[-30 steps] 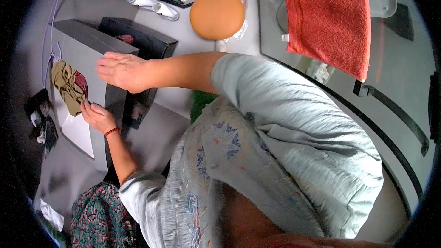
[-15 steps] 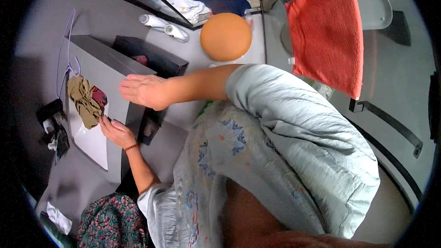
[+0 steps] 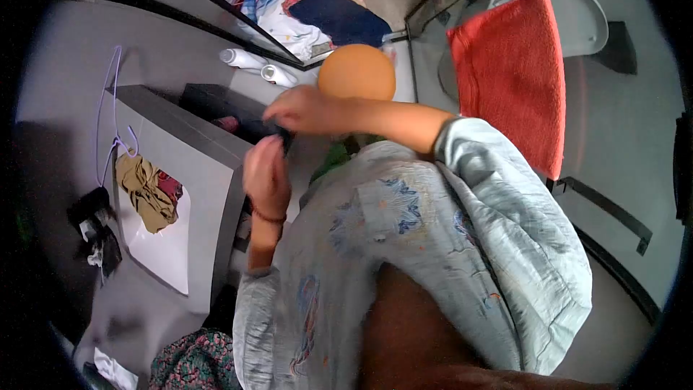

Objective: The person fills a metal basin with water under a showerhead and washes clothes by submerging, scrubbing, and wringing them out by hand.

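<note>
My left hand [image 3: 266,173], with a bracelet at the wrist, is raised beside the edge of the grey counter [image 3: 227,195]. Its fingers are bent and blurred. Just above it in view, my right hand [image 3: 303,110] is held out with curled, motion-smeared fingers. The hands are close together but apart, and I see no object in either. To the left, a white basin [image 3: 155,263] is set in the counter. Crumpled olive cloth [image 3: 149,195] lies in it, beside a dark red patterned cloth [image 3: 170,186]. A purple hanger [image 3: 118,101] rests by the basin.
An orange round stool [image 3: 357,72] and two white bottles [image 3: 278,76] stand beyond the hands. Clothes [image 3: 339,18] are piled behind a black frame. A red towel [image 3: 512,79] hangs at right. Dark floral fabric [image 3: 195,361] is at lower left. An open dark drawer-like box [image 3: 202,97] adjoins the counter.
Both hands have moved away from the basin, to the right, and drawn close together. Their fingers, flat or nearly straight before, are now bent. The view has shifted slightly.
</note>
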